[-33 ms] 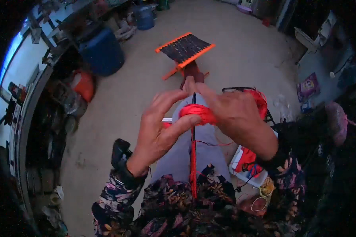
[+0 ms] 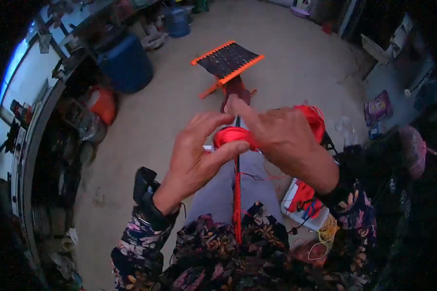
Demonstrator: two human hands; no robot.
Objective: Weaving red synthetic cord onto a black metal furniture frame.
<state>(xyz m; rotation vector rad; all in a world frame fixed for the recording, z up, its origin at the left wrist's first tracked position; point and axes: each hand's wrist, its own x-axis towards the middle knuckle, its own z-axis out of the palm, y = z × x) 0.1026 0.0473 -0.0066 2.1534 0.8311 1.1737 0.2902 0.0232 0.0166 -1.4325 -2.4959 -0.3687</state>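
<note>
Your legs in grey cloth trousers (image 2: 264, 194) are filling the centre, with the orange-framed stool with a black woven seat (image 2: 228, 59) standing beyond them at upper centre. The white shallow plastic tray (image 2: 314, 223) is sitting at lower right, holding more red cord (image 2: 305, 196). Your right hand (image 2: 294, 143) is bearing on the coil's right side, fingers near the rod's tip; you are hiding its thumb, so I cannot tell whether it is pinching. Your left hand (image 2: 189, 155) is gripping the near face under the thumb, fingers curling behind.

The slim dark rod, wrapped in red lower down (image 2: 237, 203), is standing upright in the frame. The glossy red cord coil (image 2: 226, 137) is crossing it at centre — whether around or before it, I cannot tell. Keeping your thumb pressure light and even is probably stopping strands from bunching — and the thin loose thread (image 2: 262, 178), trailing right, is needing slack.
</note>
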